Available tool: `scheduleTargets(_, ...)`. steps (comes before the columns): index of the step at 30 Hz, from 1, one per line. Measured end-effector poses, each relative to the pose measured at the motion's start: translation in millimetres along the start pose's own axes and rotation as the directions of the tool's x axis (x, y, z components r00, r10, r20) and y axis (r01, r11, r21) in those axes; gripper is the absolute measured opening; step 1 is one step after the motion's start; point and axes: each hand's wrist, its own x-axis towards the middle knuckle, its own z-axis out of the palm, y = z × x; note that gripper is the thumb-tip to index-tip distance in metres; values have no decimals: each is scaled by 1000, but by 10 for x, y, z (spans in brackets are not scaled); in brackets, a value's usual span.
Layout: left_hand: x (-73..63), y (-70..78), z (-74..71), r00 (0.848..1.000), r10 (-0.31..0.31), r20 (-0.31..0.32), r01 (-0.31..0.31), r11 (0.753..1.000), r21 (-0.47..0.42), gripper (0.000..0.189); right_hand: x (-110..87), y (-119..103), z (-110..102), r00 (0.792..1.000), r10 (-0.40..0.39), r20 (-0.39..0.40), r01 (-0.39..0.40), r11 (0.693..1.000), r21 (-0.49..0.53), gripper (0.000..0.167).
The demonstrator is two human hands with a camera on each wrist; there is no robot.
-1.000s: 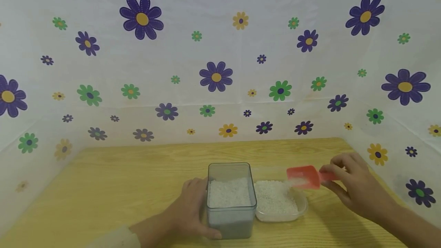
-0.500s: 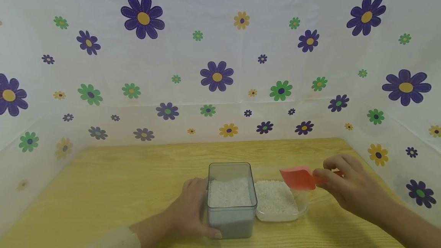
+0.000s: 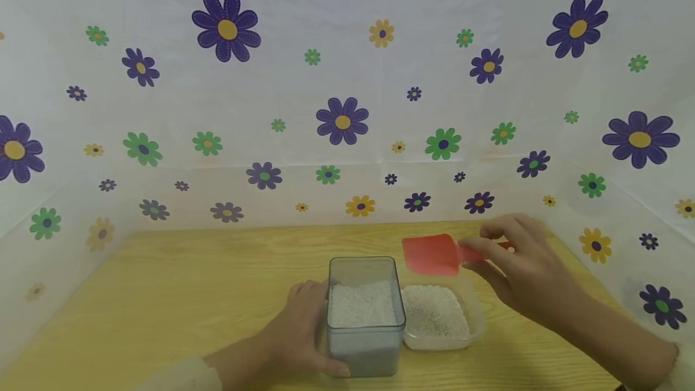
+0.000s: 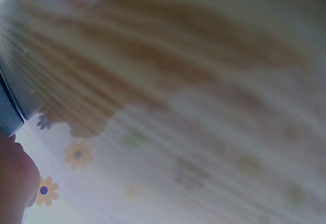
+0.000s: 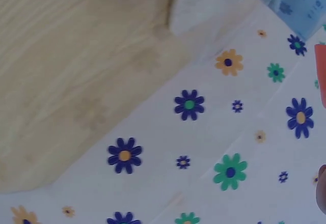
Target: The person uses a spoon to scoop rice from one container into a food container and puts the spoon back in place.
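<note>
My left hand [image 3: 298, 330] holds the left side of a tall grey see-through container [image 3: 364, 352], thumb along its front near the base and fingers against its side. White rice-like grains [image 3: 362, 305] lie inside, below the rim. My right hand [image 3: 523, 264] pinches the handle of a red scoop [image 3: 432, 255] between thumb and fingers. The scoop hangs over the back of a low clear plastic tub [image 3: 476, 321], its blade pointing left. More white grains [image 3: 434, 312] are heaped in the tub. In the right wrist view only an edge of the scoop [image 5: 321, 74] shows.
The tub sits right beside the container on a wood-grain table [image 3: 217, 282]. A white sheet with printed flowers [image 3: 342, 71] hangs behind the table and along both sides.
My right hand first tipped the scoop over the tub's right side, grains visible on its blade, then raised it and moved left. My left hand and the container have stayed put.
</note>
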Motion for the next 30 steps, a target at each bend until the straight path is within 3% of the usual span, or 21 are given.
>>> scheduleTargets(5,-1,0,0,1000,13,-13,-12,1000,26,123,245,-117,35,998,-54,26,54,999,8,43)
scheduleTargets(9,-4,0,1,999,31,-28,-30,998,49,120,401,-207,75,984,-99,145,99,995,12,35)
scheduleTargets(12,-5,-3,2,999,32,-31,-30,998,57,120,506,-262,114,954,-147,260,147,989,20,17)
scheduleTargets(16,-5,-6,1,999,28,-33,-26,997,67,121,673,-316,179,913,-216,346,217,976,39,26)
scheduleTargets(18,-4,-6,-1,999,26,-30,-24,998,66,122,768,-342,201,891,-232,391,236,971,39,20)
scheduleTargets(22,-1,1,-6,1000,5,-14,-4,999,54,123,974,-406,217,824,-252,507,291,957,3,7)
scheduleTargets(26,6,-3,7,1000,19,-23,-17,998,66,121,1156,-487,219,732,-260,630,379,923,-60,15)
scheduleTargets(30,7,-13,24,998,38,-40,-35,996,81,122,1291,-592,242,632,-214,745,430,897,-107,15)
